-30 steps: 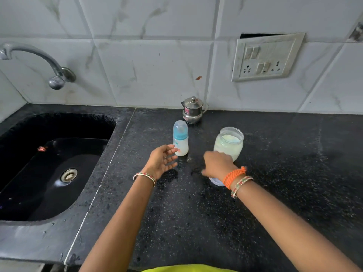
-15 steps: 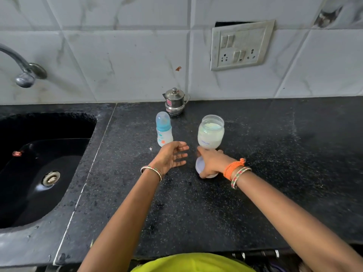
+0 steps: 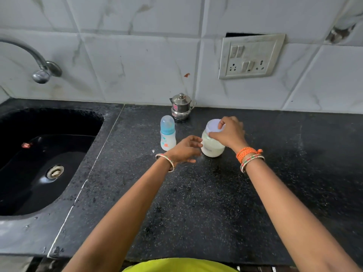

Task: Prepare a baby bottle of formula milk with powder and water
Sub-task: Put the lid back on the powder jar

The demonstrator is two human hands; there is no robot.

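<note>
A glass jar of white powder (image 3: 213, 149) stands on the black counter (image 3: 196, 203). My right hand (image 3: 228, 132) holds a pale round lid (image 3: 214, 125) on top of the jar's mouth. My left hand (image 3: 185, 149) hovers open just left of the jar, fingertips close to its side. A small baby bottle (image 3: 168, 135) with a blue cap stands upright to the left of the jar, untouched.
A small steel pot with a lid (image 3: 181, 107) sits by the wall behind the bottle. A black sink (image 3: 45, 163) with a tap (image 3: 39, 69) lies to the left. A switchboard (image 3: 251, 55) is on the tiled wall.
My right hand lifted the lid from the counter in front of the jar and brought it onto the jar's mouth. My left hand moved right, nearer the jar.
</note>
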